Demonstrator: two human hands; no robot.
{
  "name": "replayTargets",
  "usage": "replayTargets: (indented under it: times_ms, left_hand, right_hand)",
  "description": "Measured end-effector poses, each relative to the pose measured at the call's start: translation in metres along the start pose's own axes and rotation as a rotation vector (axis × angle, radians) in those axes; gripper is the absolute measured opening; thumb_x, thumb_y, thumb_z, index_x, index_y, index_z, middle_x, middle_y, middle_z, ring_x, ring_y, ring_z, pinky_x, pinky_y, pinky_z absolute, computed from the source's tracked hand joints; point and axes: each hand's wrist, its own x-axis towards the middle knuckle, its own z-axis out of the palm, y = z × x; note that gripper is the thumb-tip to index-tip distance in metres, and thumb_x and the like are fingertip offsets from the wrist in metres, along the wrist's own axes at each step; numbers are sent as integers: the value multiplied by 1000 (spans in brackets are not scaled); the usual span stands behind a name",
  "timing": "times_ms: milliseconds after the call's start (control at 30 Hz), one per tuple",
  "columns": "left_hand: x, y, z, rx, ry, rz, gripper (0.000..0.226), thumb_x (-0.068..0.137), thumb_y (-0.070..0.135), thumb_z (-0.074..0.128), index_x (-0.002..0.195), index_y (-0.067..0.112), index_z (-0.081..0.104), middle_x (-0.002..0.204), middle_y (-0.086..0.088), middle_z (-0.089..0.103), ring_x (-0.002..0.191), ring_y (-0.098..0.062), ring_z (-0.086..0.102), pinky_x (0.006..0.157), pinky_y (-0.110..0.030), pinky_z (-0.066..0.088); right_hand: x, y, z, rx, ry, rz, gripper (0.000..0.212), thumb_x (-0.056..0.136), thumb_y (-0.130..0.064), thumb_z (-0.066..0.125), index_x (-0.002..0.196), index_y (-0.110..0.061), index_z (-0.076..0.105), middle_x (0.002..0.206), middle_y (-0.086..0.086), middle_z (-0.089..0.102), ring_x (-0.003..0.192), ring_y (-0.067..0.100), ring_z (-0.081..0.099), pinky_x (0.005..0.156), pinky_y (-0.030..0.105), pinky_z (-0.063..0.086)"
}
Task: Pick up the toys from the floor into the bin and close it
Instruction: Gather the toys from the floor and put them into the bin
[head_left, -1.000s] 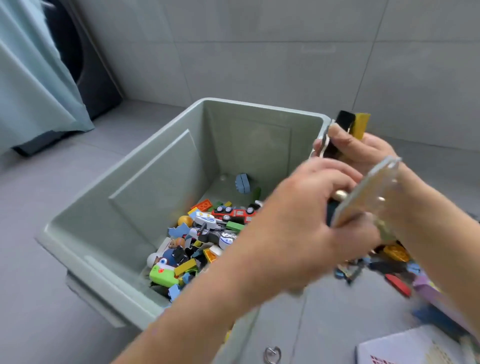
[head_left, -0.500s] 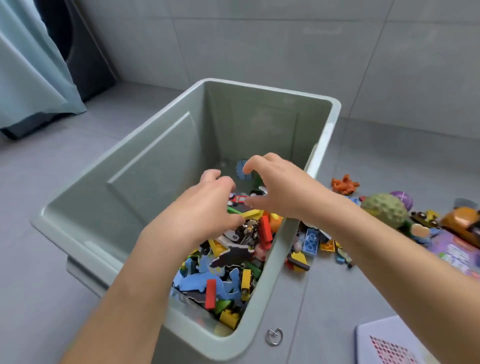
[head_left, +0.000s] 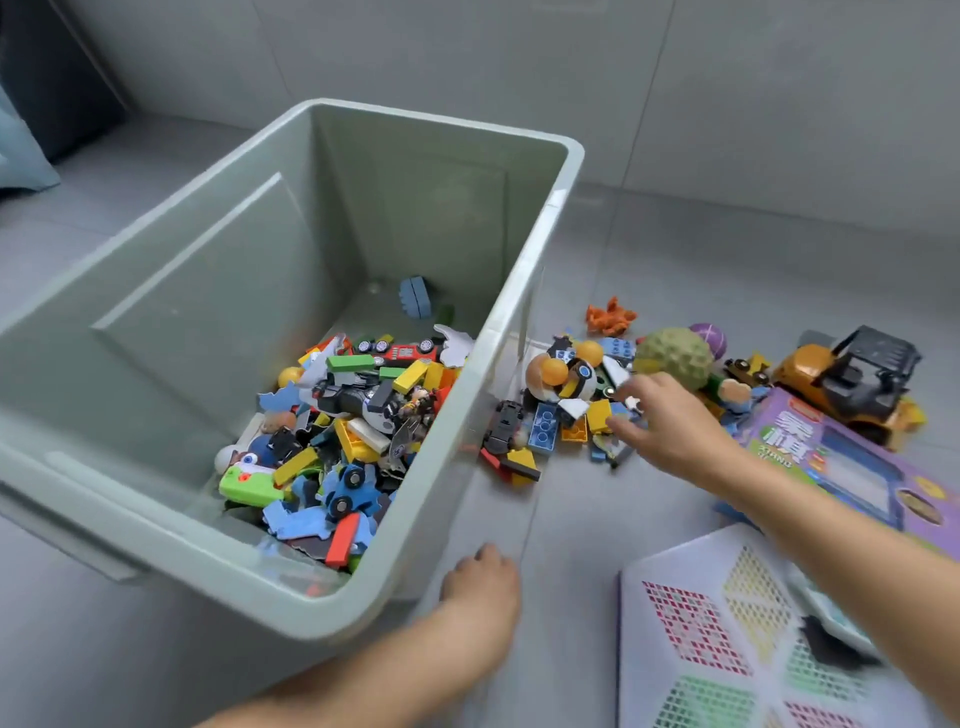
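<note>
Both your hands have left the bin (head_left: 524, 291) — right hand (head_left: 675, 431) spread over the floor's bricks (head_left: 543, 428), left hand (head_left: 483, 582) loose, empty. Bricks look light, hard, slippery — scoop handfuls.

A wall of large grey tiles (head_left: 467, 57) fills the background, crossed by thin grout lines. At the far left are 2 things: a dark, blurred object (head_left: 57, 73) against the wall, and a pale blue curtain (head_left: 21, 156) hanging just in front of it, cut by the frame edge.
</note>
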Motion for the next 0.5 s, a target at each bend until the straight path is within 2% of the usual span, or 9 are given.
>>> replayTargets:
  times_ms: [133, 233, 333, 500]
  left_hand:
    - [17, -27, 28, 8, 56, 18, 37, 88, -3, 45, 124, 4, 38, 127, -14, 40, 109, -32, 57, 84, -40, 48]
    - [24, -30, 27, -55, 67, 67, 25, 90, 0, 41, 115, 5, 45, 121, -16, 48, 109, -36, 55, 84, -42, 44]
    - [33, -26, 25, -47, 69, 88, 21, 97, 15, 42, 113, 4, 49, 121, -17, 49, 112, -36, 54, 86, -39, 43]
    - [41, -17, 21, 5, 43, 70, 26, 91, 5, 45, 117, 6, 51, 123, -15, 51, 114, -37, 54, 89, -43, 45]
  right_hand:
    - [-25, 18, 26, -105, -237, -5, 36, 89, -40, 56, 120, -22, 51, 123, 5, 47, 108, 24, 52, 88, 36, 46]
    - [-31, 18, 39, -166, -327, -33, 39, 90, -42, 55, 123, -23, 48, 125, 4, 46, 111, 23, 51, 88, 35, 46]
    - [-28, 9, 51, -183, -350, -40, 42, 91, -39, 54, 128, -21, 44, 129, 4, 44, 114, 23, 49, 86, 34, 47]
    - [-6, -30, 75, -215, -252, -141, 52, 87, -36, 60, 132, -20, 39, 130, 5, 41, 119, 26, 42, 87, 38, 47]
